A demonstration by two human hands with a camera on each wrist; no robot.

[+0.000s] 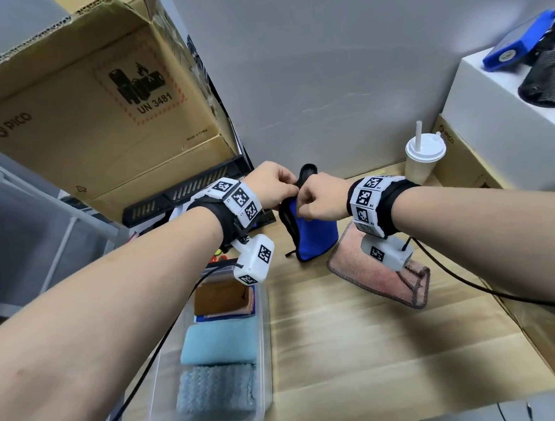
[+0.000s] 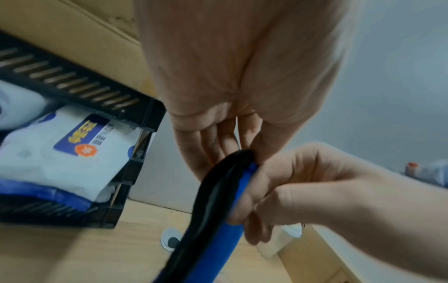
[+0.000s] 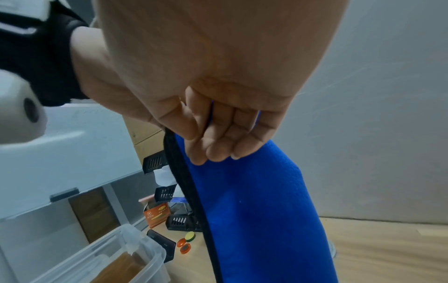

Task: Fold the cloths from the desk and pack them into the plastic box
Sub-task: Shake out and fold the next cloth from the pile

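Note:
A blue cloth with black trim (image 1: 314, 237) (image 2: 213, 220) (image 3: 254, 201) hangs above the wooden desk (image 1: 360, 336). Both hands hold its top edge close together. My left hand (image 1: 276, 187) (image 2: 242, 134) pinches the black-trimmed corner, and my right hand (image 1: 316, 197) (image 3: 218, 137) grips the edge beside it, fingers curled. A pink cloth (image 1: 382, 272) lies unfolded on the desk under my right wrist. The clear plastic box (image 1: 263, 359) (image 3: 135, 249) sits at the lower left, holding a brown cloth (image 1: 221, 299), a light blue one (image 1: 218, 342) and a grey one (image 1: 216, 392), all folded.
A large cardboard box (image 1: 91, 101) stands at the back left over a black slotted tray (image 1: 186, 193) (image 2: 80, 92). A lidded white cup with a straw (image 1: 425, 157) stands at the back right beside a white box (image 1: 505, 112). Round magnets (image 3: 185, 241) lie near the plastic box.

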